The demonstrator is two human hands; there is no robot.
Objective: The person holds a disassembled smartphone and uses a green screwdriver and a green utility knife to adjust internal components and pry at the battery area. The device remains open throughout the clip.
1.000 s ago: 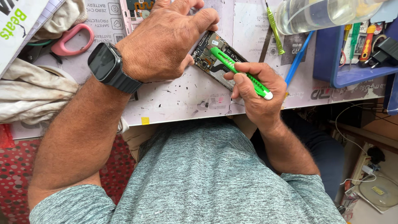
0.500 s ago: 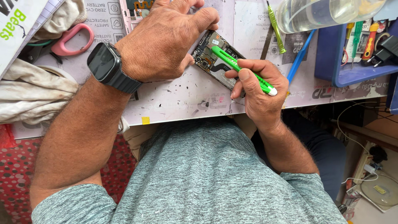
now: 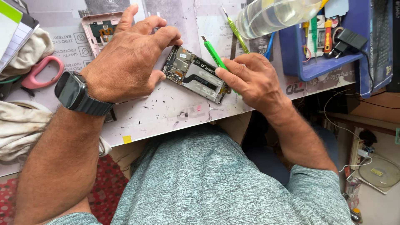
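Note:
An opened phone body (image 3: 195, 75) with its circuit board showing lies on the white work mat (image 3: 166, 112). My left hand (image 3: 129, 62) grips its left end, thumb and fingers on either side. My right hand (image 3: 250, 81) holds a green pry tool (image 3: 213, 52) whose shaft slants up and left above the phone's right end. The fingers of that hand also rest on the phone's right edge. A dark smartwatch (image 3: 73, 91) sits on my left wrist.
A pink phone back cover (image 3: 98, 29) lies behind my left hand. Pink scissors (image 3: 39, 71) and cloths (image 3: 21, 129) are at the left. A clear plastic bottle (image 3: 275, 16), a second green tool (image 3: 234, 29) and a blue tray (image 3: 316, 66) of tools stand at the right.
My right hand has pulled the green tool off the phone and turned it so its tip points up and away. The phone's board is more exposed. My left hand keeps its grip.

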